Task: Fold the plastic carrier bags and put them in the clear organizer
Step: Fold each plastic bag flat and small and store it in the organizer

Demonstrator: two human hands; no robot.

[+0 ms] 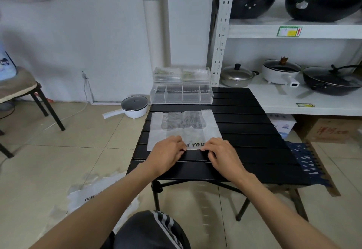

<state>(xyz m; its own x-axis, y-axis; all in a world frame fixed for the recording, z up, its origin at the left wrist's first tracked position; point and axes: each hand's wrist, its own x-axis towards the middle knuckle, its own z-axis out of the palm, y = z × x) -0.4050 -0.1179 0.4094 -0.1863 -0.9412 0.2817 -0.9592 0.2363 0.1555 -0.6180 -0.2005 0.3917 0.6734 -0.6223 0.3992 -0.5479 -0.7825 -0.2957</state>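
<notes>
Bag (183, 129) and fingers meet at one edge only: the white carrier bag lies flat on the black slatted table (254, 131) in the middle of the frame, its long axis running away from the person toward the clear organizer (181, 95) at the table's far end. Both hands sit at the bag's near edge, just below the printed lettering. The left hand (168, 150) has its fingers curled with the tips on that edge, and the right hand (218, 151) mirrors it beside the last letters; each looks to be pinching the plastic, though the tips are partly hidden. The rest of the bag stretches upward in the frame, beyond the fingertips, handles farthest away. Neither hand is nearer; they are level, close together, near the bag's middle line. A likely next move is lifting this near edge and carrying it forward over the bag. More bags (94, 195) lie crumpled on the floor at lower left.
</notes>
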